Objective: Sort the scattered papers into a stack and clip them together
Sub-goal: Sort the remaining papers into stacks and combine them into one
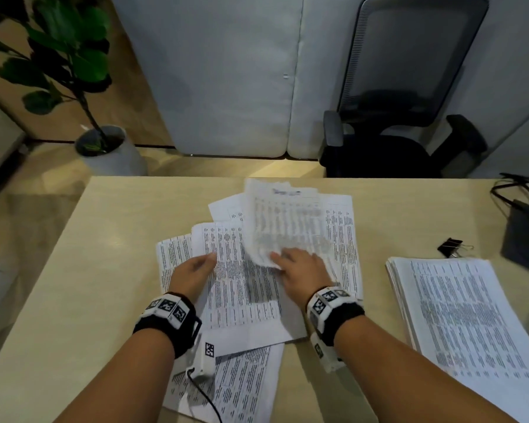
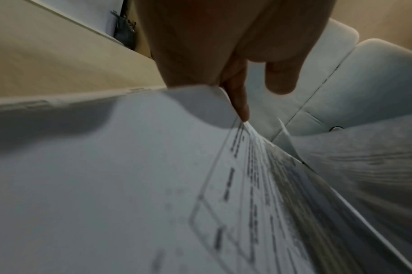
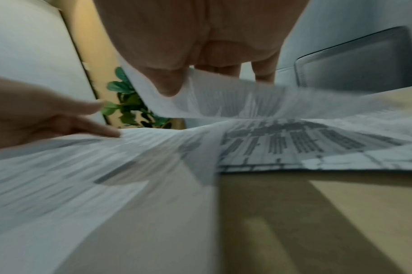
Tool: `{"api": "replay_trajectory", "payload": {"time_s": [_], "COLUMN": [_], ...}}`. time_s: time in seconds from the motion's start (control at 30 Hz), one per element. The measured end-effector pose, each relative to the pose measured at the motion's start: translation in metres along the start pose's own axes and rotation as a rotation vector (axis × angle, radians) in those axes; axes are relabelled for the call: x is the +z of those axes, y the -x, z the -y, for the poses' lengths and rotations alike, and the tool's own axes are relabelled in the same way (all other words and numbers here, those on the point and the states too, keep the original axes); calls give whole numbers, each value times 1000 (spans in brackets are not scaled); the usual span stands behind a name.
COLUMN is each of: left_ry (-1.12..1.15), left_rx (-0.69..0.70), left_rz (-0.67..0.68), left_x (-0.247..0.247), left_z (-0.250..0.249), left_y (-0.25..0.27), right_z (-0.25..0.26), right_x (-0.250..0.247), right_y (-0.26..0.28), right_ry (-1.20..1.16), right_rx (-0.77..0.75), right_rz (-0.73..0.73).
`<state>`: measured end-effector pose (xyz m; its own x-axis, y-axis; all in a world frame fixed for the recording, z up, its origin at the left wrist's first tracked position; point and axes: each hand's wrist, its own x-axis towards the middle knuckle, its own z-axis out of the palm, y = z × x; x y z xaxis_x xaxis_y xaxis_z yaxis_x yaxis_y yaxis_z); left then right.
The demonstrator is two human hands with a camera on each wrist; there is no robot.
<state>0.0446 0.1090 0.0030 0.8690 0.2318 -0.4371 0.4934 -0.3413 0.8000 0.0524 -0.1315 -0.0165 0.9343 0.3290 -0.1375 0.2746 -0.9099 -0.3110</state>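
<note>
Two hands are in view, the left hand (image 1: 193, 274) and the right hand (image 1: 303, 270). There is one lifted sheet (image 1: 284, 224), and at least five loose printed sheets (image 1: 235, 285) lie on the one tabletop (image 1: 104, 239), plus one stack of papers (image 1: 458, 315), one binder clip (image 1: 451, 247), one office chair (image 1: 409, 87) and one potted plant (image 1: 104, 148)

Forearms are bare. Behind the left hand (image 1: 193, 270) and the right hand (image 1: 303, 271) sit broad black straps, the left wristband (image 1: 168, 319) and the right wristband (image 1: 336, 312). Each is topped by white blocks printed with black-and-white square codes. Under the wristbands hang white camera units, the left pod (image 1: 204, 360) and the right pod (image 1: 326, 354). A thin black cable (image 1: 205, 398) trails from the left pod.
</note>
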Motion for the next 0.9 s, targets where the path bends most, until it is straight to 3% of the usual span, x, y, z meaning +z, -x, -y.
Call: {"api": "replay_trajectory", "payload": {"time_s": [0.13,0.2,0.27,0.37,0.43,0.5,0.63,0.77,0.9], "left_ry": [31,-5,-73,-189,-210,-211,-229,-193,-217], "left_rx": [-21,-8,-14,34,19,-3,11,23,31], "left_rz": [84,58,16,36,43,39,23,9,7], "left_x": [19,24,24,18,15,14,20,22,23], "left_z": [-4,2,7,21,30,37,41,42,43], "left_y": [-7,-11,-11,-14,-14,-12,-6,-4,-5], "right_z": [25,26,13,-30,-56,-66,-56,-51,-50], "right_x": [-5,-14,-24,-28,-24,-19,-11,-7,-10], "right_y": [20,28,24,14,12,11,-1,-9,-5], "right_ry": [54,43,-41,-45,-68,-163,-254,-276,-265], "right_rx": [-210,-187,-33,364,673,873,1003,950,928], "right_rz": [142,163,84,-44,-25,1,27,156,91]}}
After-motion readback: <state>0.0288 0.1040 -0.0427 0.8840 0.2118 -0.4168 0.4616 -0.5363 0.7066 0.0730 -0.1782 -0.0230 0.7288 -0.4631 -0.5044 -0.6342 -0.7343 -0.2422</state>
